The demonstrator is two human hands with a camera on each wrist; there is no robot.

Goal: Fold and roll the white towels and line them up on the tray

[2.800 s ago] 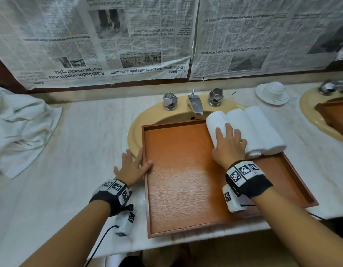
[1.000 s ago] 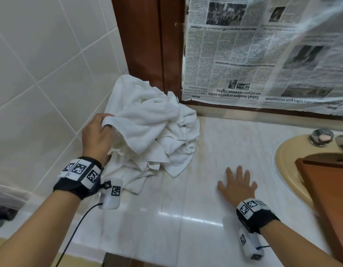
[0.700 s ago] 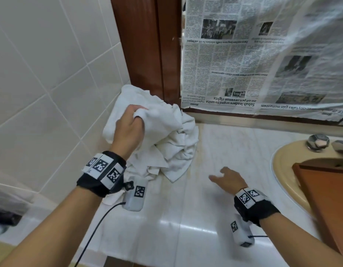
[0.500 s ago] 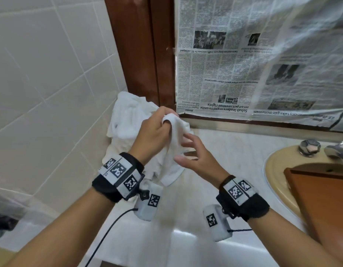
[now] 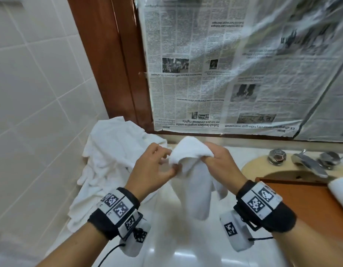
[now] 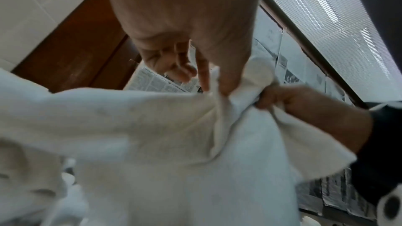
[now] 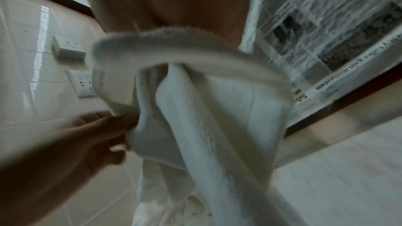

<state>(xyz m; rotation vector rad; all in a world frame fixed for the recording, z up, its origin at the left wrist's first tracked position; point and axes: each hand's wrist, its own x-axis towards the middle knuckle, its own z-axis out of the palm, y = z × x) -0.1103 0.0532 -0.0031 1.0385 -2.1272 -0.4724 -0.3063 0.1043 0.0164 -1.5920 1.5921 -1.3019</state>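
Observation:
A white towel (image 5: 193,153) hangs in the air over the counter, bunched at the top and drooping below both hands. My left hand (image 5: 170,167) pinches its left edge between thumb and fingers (image 6: 217,85). My right hand (image 5: 207,157) grips the top right of the towel (image 7: 206,109), and the cloth hides its fingertips. A pile of loose white towels (image 5: 112,151) lies in the corner to the left. The wooden tray (image 5: 301,197) sits on the sink at the right, with a rolled towel (image 5: 340,189) at the frame edge.
The yellow sink rim (image 5: 251,168) and chrome faucet (image 5: 309,164) are at the right. A tiled wall (image 5: 32,93) closes the left side. Newspaper (image 5: 224,74) covers the mirror behind. The marble counter (image 5: 166,237) lies below my hands.
My left hand lifted one towel off the pile and carried it right. My right hand left the counter, rose and took hold of the same towel.

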